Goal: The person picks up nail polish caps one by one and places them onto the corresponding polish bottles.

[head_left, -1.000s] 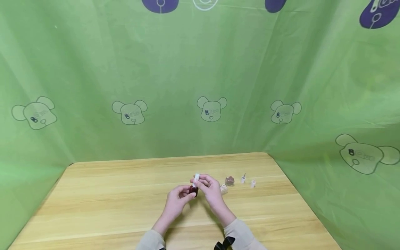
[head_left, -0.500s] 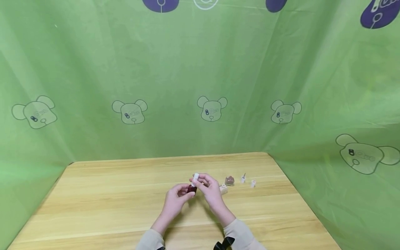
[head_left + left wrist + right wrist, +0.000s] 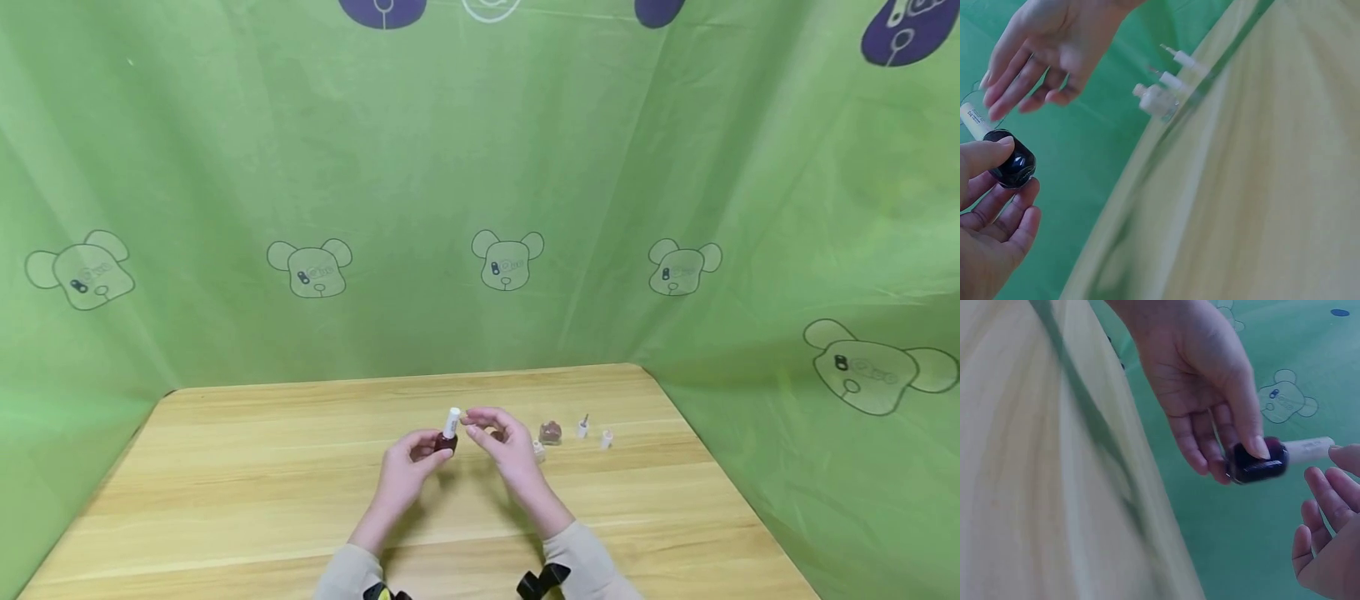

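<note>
My left hand (image 3: 405,473) holds a dark red nail polish bottle (image 3: 446,442) above the table, its thumb on one side and fingers on the other. A white cap (image 3: 452,421) is on the bottle, which tilts slightly to the right. Just right of the cap, my right hand (image 3: 512,452) has loosely bent fingers and holds nothing. The left wrist view shows a gap between the right fingers (image 3: 1007,87) and the cap (image 3: 974,119). In the right wrist view, the bottle (image 3: 1259,467) lies sideways across the picture.
Right of the hands stand a pinkish-brown polish bottle (image 3: 551,432) and a pale bottle (image 3: 539,452), partly hidden by the right hand. Beyond them are two white caps, one (image 3: 583,429) with its brush upward, the other (image 3: 606,439) farther right. Green cloth (image 3: 420,325) surrounds the wooden table (image 3: 247,483).
My right fingers have come off the white cap, which they pinched before. My left hand has moved left and slightly up with the bottle.
</note>
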Available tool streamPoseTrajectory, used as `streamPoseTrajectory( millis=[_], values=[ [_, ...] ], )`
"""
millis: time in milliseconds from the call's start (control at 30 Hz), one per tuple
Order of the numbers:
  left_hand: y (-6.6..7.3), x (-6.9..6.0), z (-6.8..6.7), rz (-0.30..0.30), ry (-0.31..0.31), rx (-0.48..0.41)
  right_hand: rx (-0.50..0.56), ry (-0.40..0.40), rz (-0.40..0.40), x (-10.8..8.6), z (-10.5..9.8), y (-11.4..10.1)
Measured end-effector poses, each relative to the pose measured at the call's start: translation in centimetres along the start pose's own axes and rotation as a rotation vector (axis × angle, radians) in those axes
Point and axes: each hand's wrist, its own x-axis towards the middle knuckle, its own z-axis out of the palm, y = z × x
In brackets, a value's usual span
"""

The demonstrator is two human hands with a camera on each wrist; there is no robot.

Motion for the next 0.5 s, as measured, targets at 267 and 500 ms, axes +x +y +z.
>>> streamPoseTrajectory(
  millis=[267, 500],
  values=[
    [0.2, 0.8, -2.3, -0.021, 0.089, -0.009, -0.015, 0.022, -0.002, 0.5, -1.3, -1.3],
    [0.5, 1.2, -4.5, -0.055, 0.153, 0.016, -0.030, 0.033, 0.008, 0.9, -3.0, -2.4]
  ],
)
